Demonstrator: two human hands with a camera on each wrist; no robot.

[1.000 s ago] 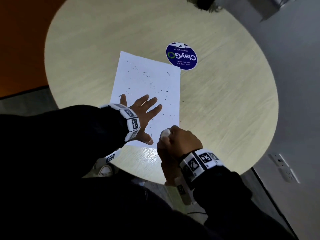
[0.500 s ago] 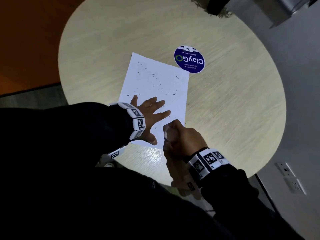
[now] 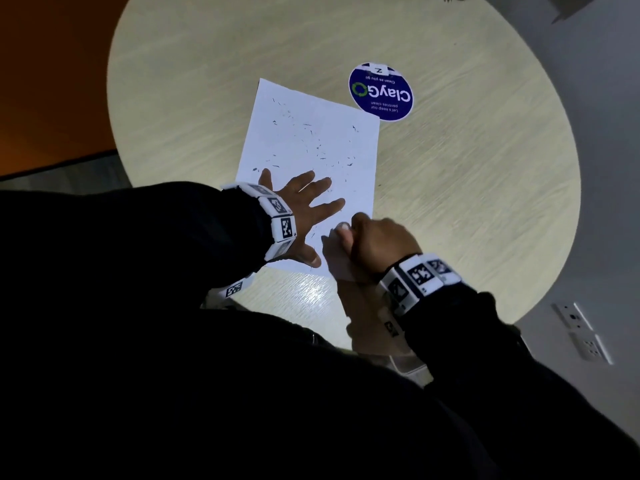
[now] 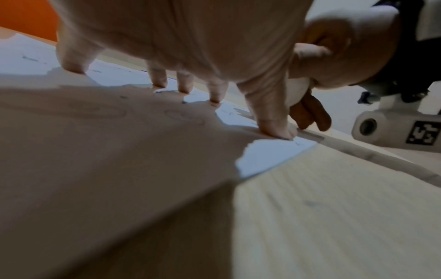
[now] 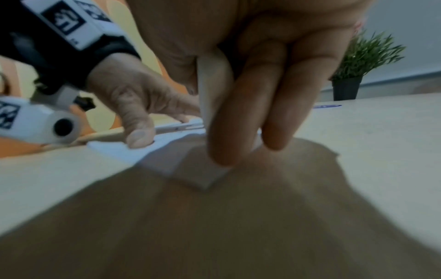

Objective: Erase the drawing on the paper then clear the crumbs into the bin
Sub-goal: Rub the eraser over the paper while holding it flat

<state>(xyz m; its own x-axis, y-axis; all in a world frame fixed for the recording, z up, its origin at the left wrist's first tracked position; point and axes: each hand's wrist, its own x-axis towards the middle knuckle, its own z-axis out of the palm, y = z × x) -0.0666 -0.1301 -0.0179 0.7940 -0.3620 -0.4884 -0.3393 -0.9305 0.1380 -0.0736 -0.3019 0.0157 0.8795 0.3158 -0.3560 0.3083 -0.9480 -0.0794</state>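
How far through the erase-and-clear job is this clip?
Mostly erased: the paper shows no drawing, only scattered dark crumbs. In hand: the left hand presses the sheet flat while the right hand rubs a white eraser at its near corner. Left: clearing crumbs; no bin in view.

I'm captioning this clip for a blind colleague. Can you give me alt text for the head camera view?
Seen from above, a left hand presses flat on a sheet of white paper strewn with dark crumbs on a round table, while the right hand grips a white eraser at the sheet's near corner. A blue ClayGo sticker lies beyond.
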